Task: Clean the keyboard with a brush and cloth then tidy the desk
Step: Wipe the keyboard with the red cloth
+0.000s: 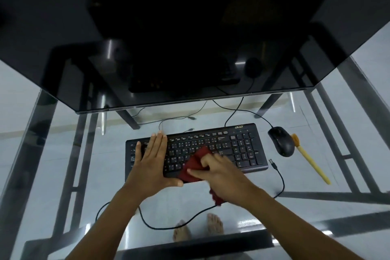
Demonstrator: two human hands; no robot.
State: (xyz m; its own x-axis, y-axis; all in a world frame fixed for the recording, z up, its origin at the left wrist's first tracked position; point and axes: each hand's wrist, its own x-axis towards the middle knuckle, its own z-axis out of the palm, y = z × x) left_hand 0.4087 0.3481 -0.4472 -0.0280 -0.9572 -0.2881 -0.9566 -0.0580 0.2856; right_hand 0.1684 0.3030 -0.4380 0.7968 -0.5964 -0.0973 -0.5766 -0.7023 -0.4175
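Wiping keyboard (238, 145) mid-counter (52, 154) with red cloth (195, 164) bunched in closed right hand (221, 173) grip; left hand (150, 158) flat, open, empty, steadying. Risks: snagging keycaps, dragging loose cable (278, 177), nudging mouse (281, 141).

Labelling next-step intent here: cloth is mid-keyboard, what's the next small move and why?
Probably sweep the red cloth rightward toward the number pad. The right hand has it bunched over the middle keys of the keyboard, the left hand lies flat on the left end steadying it, and the right-side keys lie uncovered.
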